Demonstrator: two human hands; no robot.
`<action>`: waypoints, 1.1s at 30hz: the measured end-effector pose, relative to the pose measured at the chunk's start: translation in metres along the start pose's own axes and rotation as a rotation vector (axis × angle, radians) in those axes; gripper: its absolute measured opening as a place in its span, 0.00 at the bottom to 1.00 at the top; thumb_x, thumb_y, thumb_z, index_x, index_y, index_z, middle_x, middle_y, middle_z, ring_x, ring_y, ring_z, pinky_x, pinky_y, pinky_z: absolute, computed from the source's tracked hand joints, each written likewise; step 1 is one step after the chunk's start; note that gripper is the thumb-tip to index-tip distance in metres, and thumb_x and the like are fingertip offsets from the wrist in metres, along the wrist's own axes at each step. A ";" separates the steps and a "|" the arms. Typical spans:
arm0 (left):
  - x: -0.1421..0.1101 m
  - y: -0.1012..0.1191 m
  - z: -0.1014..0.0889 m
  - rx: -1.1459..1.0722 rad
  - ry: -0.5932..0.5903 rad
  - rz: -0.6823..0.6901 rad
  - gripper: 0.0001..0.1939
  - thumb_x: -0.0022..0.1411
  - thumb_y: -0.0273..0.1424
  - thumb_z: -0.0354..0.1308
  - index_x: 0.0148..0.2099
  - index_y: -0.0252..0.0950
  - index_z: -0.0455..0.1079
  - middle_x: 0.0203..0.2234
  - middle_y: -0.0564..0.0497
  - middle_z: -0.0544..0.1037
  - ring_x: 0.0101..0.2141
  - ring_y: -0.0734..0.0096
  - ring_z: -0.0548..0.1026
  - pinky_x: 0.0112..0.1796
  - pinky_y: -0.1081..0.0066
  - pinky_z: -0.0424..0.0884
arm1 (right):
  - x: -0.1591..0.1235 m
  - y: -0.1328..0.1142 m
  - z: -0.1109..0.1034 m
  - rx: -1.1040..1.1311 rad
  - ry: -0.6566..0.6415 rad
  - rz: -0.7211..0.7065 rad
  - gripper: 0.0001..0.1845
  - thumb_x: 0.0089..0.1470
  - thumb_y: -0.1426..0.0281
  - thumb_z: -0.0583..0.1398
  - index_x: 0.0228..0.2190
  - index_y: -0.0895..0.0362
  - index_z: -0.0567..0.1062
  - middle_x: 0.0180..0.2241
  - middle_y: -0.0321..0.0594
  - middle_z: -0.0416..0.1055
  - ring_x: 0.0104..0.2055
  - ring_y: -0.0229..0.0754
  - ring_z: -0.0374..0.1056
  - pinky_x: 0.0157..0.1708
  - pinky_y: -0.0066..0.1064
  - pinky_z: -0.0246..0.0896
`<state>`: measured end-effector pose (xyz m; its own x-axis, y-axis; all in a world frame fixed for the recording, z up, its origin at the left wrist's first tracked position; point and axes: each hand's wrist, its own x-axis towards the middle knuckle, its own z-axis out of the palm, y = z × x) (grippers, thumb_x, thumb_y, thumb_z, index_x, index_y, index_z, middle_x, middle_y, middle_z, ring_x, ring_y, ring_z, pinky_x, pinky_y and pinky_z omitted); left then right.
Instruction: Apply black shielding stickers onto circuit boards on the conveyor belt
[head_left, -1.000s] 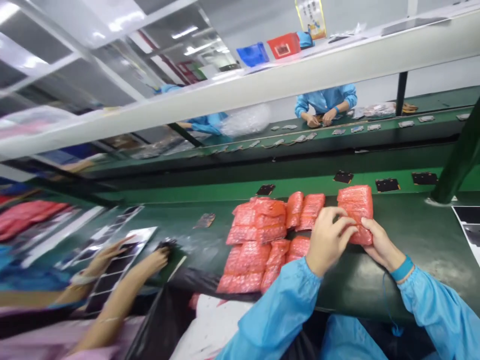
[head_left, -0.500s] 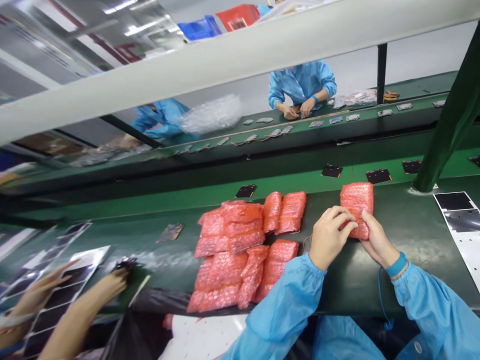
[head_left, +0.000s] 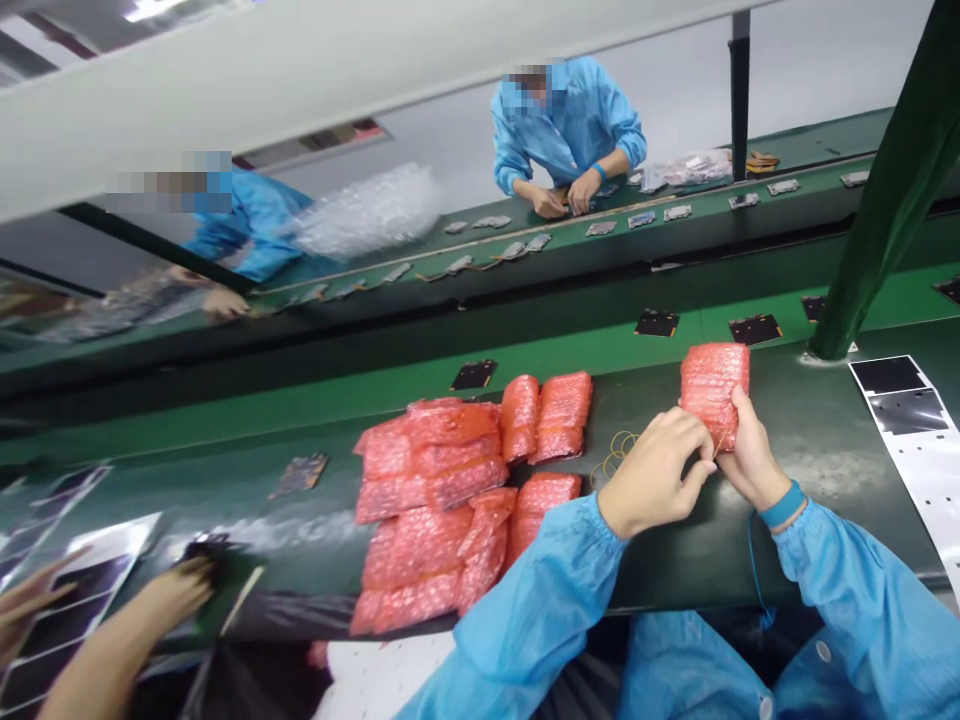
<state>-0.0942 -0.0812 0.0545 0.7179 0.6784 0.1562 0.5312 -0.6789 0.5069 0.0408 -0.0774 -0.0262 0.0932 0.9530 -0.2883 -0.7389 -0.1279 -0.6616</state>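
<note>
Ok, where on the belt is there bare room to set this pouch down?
Bare dark green belt lies right of your right hand, up to the white sheet with black panels. A narrower patch sits between the two side-by-side pouches and the held bubble pouch, above the rubber bands. The pouch pile is crowded.

The pink bubble-wrap pouch [head_left: 712,395] is soft plastic film, glossy and pimpled with air cells, like the pile of pouches [head_left: 427,510] beside it. The thin yellowish rubber band [head_left: 615,450] looks matt. The conveyor belt [head_left: 825,540] looks like smooth dark green rubber, with a faint sheen and pale scuffs. The blue sleeve [head_left: 540,590] is thin, slightly shiny cloth, gathered at the cuff. The white sheet [head_left: 900,420] has glossy black patches. The bag [head_left: 255,680] is black plastic, and the post [head_left: 892,190] looks like green painted metal.
</note>
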 end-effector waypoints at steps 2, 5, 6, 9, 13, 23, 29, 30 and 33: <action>-0.007 0.000 0.004 -0.066 0.022 -0.013 0.06 0.68 0.31 0.56 0.36 0.41 0.67 0.32 0.51 0.77 0.36 0.63 0.74 0.45 0.62 0.70 | -0.003 -0.010 0.000 0.009 -0.077 0.025 0.29 0.50 0.43 0.69 0.39 0.55 0.80 0.34 0.40 0.82 0.40 0.49 0.79 0.44 0.39 0.76; -0.016 -0.008 0.009 -0.072 0.110 -0.093 0.07 0.68 0.31 0.55 0.34 0.41 0.66 0.28 0.53 0.76 0.32 0.64 0.74 0.42 0.64 0.70 | -0.009 -0.021 0.001 -0.099 -0.300 0.102 0.24 0.41 0.57 0.76 0.38 0.55 0.81 0.32 0.35 0.82 0.33 0.43 0.76 0.37 0.32 0.74; -0.019 -0.011 0.009 -0.060 0.123 -0.117 0.08 0.68 0.30 0.55 0.34 0.41 0.66 0.26 0.53 0.76 0.32 0.64 0.74 0.41 0.64 0.70 | -0.011 -0.023 0.001 -0.149 -0.335 0.122 0.23 0.37 0.62 0.78 0.37 0.55 0.81 0.32 0.34 0.82 0.32 0.41 0.75 0.35 0.31 0.72; -0.028 -0.014 0.015 -0.045 0.089 -0.128 0.07 0.67 0.30 0.57 0.34 0.41 0.68 0.25 0.53 0.76 0.31 0.64 0.75 0.40 0.65 0.70 | -0.009 -0.018 0.001 -0.188 -0.202 0.117 0.21 0.35 0.69 0.77 0.34 0.58 0.82 0.31 0.36 0.82 0.30 0.40 0.74 0.32 0.29 0.70; -0.054 0.006 0.035 -0.092 0.142 -0.181 0.08 0.71 0.33 0.57 0.36 0.41 0.72 0.23 0.54 0.74 0.27 0.67 0.73 0.35 0.67 0.69 | 0.009 -0.013 -0.011 -0.065 0.092 0.009 0.15 0.46 0.62 0.73 0.32 0.57 0.79 0.28 0.36 0.80 0.28 0.41 0.74 0.30 0.31 0.71; -0.094 -0.075 -0.006 0.008 0.378 -0.585 0.13 0.66 0.39 0.58 0.36 0.39 0.80 0.35 0.46 0.83 0.37 0.59 0.80 0.45 0.60 0.77 | 0.015 -0.063 -0.046 0.061 0.258 -0.257 0.24 0.46 0.55 0.75 0.40 0.55 0.79 0.39 0.35 0.82 0.38 0.40 0.77 0.42 0.33 0.74; -0.049 -0.067 0.003 -0.294 0.421 -0.470 0.19 0.69 0.41 0.59 0.56 0.42 0.80 0.58 0.44 0.79 0.58 0.50 0.76 0.60 0.50 0.72 | -0.018 -0.050 -0.039 -0.080 0.200 -0.227 0.30 0.46 0.45 0.73 0.39 0.57 0.82 0.36 0.39 0.82 0.33 0.42 0.75 0.37 0.35 0.72; -0.039 -0.056 0.015 -0.501 0.399 -0.444 0.22 0.69 0.44 0.59 0.61 0.42 0.77 0.60 0.44 0.78 0.57 0.51 0.77 0.58 0.53 0.75 | -0.021 -0.047 -0.038 -0.122 0.215 -0.225 0.31 0.46 0.43 0.73 0.37 0.58 0.82 0.35 0.39 0.82 0.32 0.42 0.74 0.35 0.35 0.71; -0.009 -0.028 0.056 -1.036 0.313 -0.416 0.35 0.64 0.50 0.66 0.67 0.40 0.70 0.60 0.40 0.78 0.55 0.52 0.80 0.53 0.58 0.79 | -0.023 -0.041 -0.035 -0.233 0.295 -0.249 0.33 0.44 0.41 0.72 0.32 0.60 0.81 0.32 0.41 0.81 0.31 0.42 0.72 0.32 0.33 0.68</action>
<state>-0.0900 -0.0842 -0.0082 0.3545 0.9334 -0.0562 -0.0272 0.0704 0.9971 0.0926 -0.1037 -0.0168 0.4605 0.8476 -0.2635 -0.5028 0.0045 -0.8644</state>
